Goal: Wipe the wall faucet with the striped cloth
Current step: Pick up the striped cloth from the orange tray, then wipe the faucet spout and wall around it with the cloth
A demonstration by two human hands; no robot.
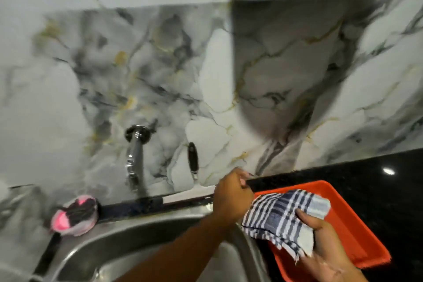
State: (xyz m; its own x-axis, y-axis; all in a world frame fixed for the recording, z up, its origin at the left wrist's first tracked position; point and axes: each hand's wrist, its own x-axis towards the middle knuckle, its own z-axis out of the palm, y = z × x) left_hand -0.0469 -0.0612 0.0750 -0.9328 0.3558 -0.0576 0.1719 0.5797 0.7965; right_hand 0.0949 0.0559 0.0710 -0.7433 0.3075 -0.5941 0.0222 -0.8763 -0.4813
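Note:
The chrome wall faucet sticks out of the marble wall above the steel sink, blurred by motion. The blue-and-white striped cloth is bunched over the left part of an orange tray. My right hand grips the cloth from below at its right side. My left hand is curled shut at the cloth's left edge, which runs under its palm. Both hands are well right of the faucet and apart from it.
A black-handled utensil hangs on the wall right of the faucet. A pink and black scrubber lies on the sink's back ledge at the left. The black countertop carries the tray.

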